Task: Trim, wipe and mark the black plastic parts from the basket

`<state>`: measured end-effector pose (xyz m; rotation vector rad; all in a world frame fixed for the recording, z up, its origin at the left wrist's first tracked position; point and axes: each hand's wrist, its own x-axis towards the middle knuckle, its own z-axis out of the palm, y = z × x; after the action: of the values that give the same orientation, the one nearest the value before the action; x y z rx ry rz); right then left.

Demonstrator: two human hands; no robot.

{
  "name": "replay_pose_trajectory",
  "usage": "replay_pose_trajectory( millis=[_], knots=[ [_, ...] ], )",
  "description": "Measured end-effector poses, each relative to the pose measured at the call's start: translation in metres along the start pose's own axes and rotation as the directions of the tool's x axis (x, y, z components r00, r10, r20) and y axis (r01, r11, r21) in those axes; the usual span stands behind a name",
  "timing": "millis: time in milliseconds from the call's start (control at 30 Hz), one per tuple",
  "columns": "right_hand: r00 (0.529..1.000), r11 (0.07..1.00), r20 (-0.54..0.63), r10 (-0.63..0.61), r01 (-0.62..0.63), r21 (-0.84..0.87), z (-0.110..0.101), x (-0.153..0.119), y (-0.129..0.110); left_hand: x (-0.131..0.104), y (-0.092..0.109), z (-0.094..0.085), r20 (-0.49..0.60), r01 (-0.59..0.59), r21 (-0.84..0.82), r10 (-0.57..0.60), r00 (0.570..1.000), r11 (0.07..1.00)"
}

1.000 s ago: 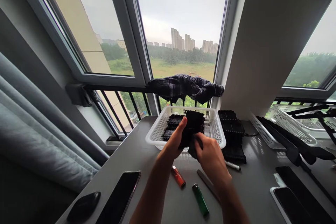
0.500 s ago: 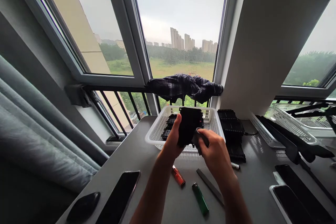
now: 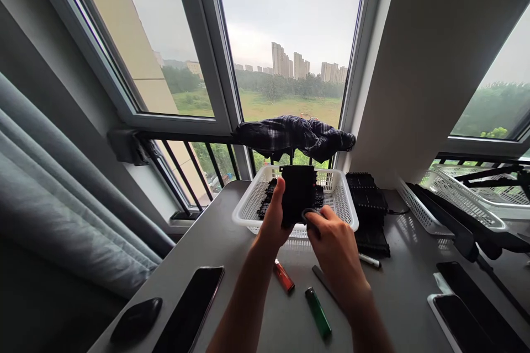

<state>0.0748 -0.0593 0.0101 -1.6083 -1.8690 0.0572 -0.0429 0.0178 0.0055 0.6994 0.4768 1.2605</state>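
My left hand (image 3: 273, 220) grips a flat black rectangular panel (image 3: 298, 190) by its left side, thumb along the edge. The panel is tilted up above a white plastic basket (image 3: 245, 222). At the panel's lower right, my right hand (image 3: 337, 242) is closed on a small dark grey pad or cloth (image 3: 308, 213) and presses it against the panel. Most of this pad is hidden by the fingers. More black notched pieces (image 3: 265, 198) lie in the basket behind the panel.
Below my hands lie a red lighter (image 3: 284, 277), a green lighter (image 3: 318, 313) and a dark flat strip (image 3: 324, 280). A white marker (image 3: 370, 260) and stacked black panels (image 3: 367, 204) are to the right. Phones (image 3: 190, 309) and a mouse (image 3: 136, 320) lie on the table.
My right hand has moved slightly left with the grey pad, turning so its knuckles face up more. The panel has shifted a little left in my left hand. The view has moved slightly.
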Motion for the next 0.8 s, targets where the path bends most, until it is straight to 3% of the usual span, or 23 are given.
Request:
replay_pose_trajectory(
  millis=[233, 567, 667, 800],
  knots=[
    [0.986, 0.957, 0.017, -0.169, 0.168, -0.237, 0.006, 0.005, -0.002, -0.005, -0.001, 0.009, 0.003, 0.091, 0.023, -0.091, 0.996, 0.996],
    [0.949, 0.928, 0.009, -0.315, 0.31, -0.205, 0.011, 0.004, -0.005, -0.005, -0.001, 0.01, -0.088, 0.027, 0.165, -0.012, 0.996, 0.986],
    [0.954, 0.942, 0.004, -0.301, 0.298, -0.153, 0.009, 0.005, -0.004, -0.009, 0.002, 0.01, -0.064, 0.057, 0.135, -0.049, 0.997, 0.989],
    [0.986, 0.987, -0.049, -0.159, 0.16, 0.013, -0.005, 0.002, 0.004, -0.013, 0.003, 0.01, -0.005, 0.127, 0.054, -0.127, 0.992, 0.99]
  ],
)
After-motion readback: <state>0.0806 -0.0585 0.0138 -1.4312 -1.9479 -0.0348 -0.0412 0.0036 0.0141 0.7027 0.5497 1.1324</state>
